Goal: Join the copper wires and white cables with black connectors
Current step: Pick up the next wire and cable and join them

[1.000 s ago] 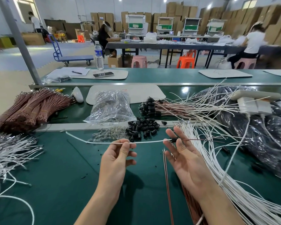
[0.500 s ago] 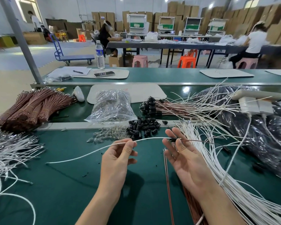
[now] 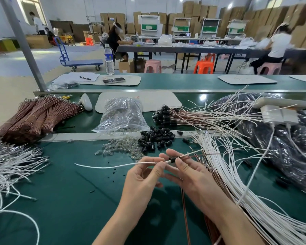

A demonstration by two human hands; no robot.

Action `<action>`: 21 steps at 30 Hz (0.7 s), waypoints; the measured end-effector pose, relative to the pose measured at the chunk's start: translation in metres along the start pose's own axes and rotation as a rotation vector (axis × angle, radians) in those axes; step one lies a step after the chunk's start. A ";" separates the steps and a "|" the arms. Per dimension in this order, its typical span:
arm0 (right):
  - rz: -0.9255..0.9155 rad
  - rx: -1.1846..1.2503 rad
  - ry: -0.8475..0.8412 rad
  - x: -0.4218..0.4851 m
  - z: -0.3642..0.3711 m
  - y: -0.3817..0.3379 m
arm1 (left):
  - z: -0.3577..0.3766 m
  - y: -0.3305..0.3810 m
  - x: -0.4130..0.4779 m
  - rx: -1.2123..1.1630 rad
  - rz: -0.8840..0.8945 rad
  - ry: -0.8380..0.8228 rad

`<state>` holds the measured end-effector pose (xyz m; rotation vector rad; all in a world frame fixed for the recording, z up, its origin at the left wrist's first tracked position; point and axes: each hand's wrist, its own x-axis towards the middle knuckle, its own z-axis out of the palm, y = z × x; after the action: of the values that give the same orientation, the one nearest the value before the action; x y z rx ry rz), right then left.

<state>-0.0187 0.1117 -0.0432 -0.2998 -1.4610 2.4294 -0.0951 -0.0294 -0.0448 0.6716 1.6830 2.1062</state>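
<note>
Right hand [image 3: 193,175] pinches the small black cylindrical connector [image 3: 173,159]; left hand [image 3: 143,177], just beside, pinches the thin white cable [image 3: 113,166] reaching it; joint too small to judge.

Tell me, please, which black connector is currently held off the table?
The connector in the right hand, joined to the white cable that the left hand pinches. The others lie in a loose pile on the bench.

The green-topped table [image 3: 69,209] lies bare along the near edge, left of centre. A fan of long white cables [image 3: 240,188] covers the right side, tangled white cables [image 3: 9,165] crowd the left edge, and loose black plastic connectors [image 3: 155,137] block the middle.
</note>
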 end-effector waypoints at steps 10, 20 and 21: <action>0.052 -0.042 -0.053 -0.002 0.008 0.007 | 0.002 -0.005 0.000 -0.093 -0.040 0.001; 0.011 -0.099 0.201 -0.001 0.004 -0.001 | -0.002 -0.003 0.003 -0.069 -0.024 0.093; 0.009 -0.109 0.202 -0.001 0.005 -0.001 | -0.002 -0.004 0.003 -0.069 -0.023 0.097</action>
<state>-0.0194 0.1080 -0.0401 -0.5599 -1.5061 2.2539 -0.0987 -0.0286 -0.0483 0.5353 1.6512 2.2015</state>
